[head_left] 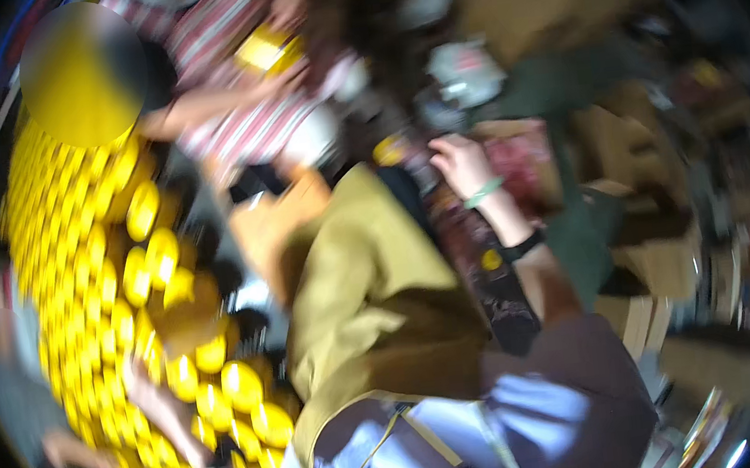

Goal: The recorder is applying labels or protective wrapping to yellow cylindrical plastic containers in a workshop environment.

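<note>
Motion blur smears much of the view. My left hand (pixel 142 384) reaches over a large, tight mass of shiny yellow round-topped pieces (pixel 241 385) on my left. It touches or hovers just above them; I cannot tell which, and its fingers are too smeared to read. On the other side, my right hand (pixel 464 168), with a green bangle at the wrist, is held up with its fingers loosely apart and nothing visible in them. Beside it is an open cardboard box (pixel 552 165) with reddish contents. A small yellow piece (pixel 389 151) lies to the left of this hand.
Across from me, a person in a striped red-and-white top (pixel 240 125) holds a yellow item (pixel 269 51). A white plastic bag (pixel 466 72) sits beyond my right hand. Cardboard boxes (pixel 658 273) crowd the right side. Another person's arm (pixel 83 455) shows at lower left.
</note>
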Action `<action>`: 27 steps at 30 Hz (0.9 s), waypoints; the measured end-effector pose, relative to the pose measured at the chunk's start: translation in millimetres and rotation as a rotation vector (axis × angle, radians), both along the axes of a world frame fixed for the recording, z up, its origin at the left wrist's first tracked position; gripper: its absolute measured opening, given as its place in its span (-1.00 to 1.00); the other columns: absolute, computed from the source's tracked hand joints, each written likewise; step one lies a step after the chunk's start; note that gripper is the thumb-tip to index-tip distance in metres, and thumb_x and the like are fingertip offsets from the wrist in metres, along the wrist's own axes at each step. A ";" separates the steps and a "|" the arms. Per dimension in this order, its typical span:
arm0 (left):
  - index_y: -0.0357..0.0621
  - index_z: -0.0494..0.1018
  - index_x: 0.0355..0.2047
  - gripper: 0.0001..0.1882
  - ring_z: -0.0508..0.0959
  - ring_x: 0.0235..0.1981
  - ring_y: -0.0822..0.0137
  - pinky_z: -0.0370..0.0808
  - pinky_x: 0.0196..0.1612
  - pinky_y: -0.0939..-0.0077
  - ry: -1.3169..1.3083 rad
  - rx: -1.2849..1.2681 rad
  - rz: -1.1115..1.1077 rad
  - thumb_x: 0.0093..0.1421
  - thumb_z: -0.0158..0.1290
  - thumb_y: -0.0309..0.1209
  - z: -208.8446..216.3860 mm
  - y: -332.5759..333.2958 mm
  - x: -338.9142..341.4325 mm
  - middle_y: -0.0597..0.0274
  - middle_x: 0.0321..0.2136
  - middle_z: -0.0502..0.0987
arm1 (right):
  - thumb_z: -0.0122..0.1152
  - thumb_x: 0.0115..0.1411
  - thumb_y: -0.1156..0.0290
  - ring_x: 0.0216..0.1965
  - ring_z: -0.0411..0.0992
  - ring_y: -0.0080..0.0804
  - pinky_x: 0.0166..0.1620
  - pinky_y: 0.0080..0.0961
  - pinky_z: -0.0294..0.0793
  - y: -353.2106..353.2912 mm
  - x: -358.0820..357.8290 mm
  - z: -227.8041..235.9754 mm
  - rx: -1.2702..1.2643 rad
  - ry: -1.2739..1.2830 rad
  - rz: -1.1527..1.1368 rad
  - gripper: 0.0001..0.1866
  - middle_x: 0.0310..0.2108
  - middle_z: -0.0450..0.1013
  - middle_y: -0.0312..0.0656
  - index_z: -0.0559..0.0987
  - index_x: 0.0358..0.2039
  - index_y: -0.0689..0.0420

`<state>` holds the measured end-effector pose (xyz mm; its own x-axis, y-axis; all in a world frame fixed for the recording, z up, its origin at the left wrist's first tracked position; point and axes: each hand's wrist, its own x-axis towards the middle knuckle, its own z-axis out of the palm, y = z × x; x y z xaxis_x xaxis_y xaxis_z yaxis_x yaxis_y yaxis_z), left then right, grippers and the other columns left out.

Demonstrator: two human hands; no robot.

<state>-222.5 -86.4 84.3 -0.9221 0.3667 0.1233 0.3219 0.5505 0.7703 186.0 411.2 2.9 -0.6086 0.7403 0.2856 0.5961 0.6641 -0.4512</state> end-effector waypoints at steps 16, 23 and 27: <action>-0.34 0.51 -0.29 -0.81 0.59 -0.37 0.17 0.48 -0.25 0.34 -0.318 0.185 -0.533 0.30 0.03 -0.41 -84.6 181.7 110.4 -0.05 -0.46 0.51 | 0.55 -0.19 0.42 0.11 0.37 -0.09 0.15 -0.31 0.35 -174.1 -129.1 -4.7 -0.752 0.328 0.607 -0.16 0.12 0.35 -0.04 0.39 0.17 0.05; -0.32 0.49 -0.34 -0.82 0.56 -0.40 0.05 0.46 -0.30 0.29 -0.157 -0.012 -0.522 0.25 0.09 -0.40 -83.7 189.0 112.8 -0.05 -0.46 0.51 | 0.43 -0.08 0.46 0.09 0.35 -0.06 0.14 -0.28 0.35 -170.0 -125.0 0.7 -0.518 0.316 0.616 -0.46 0.08 0.35 -0.07 0.52 -0.01 0.00; -0.32 0.47 -0.35 -0.82 0.46 -0.51 0.30 0.46 -0.37 0.44 -0.087 -0.041 -0.514 0.26 0.10 -0.41 -83.0 193.7 113.5 0.07 -0.46 0.49 | 0.37 -0.01 0.48 0.06 0.40 -0.09 0.10 -0.30 0.39 -168.5 -125.8 2.0 -0.503 0.351 0.574 -0.60 0.07 0.40 -0.09 0.56 -0.10 0.04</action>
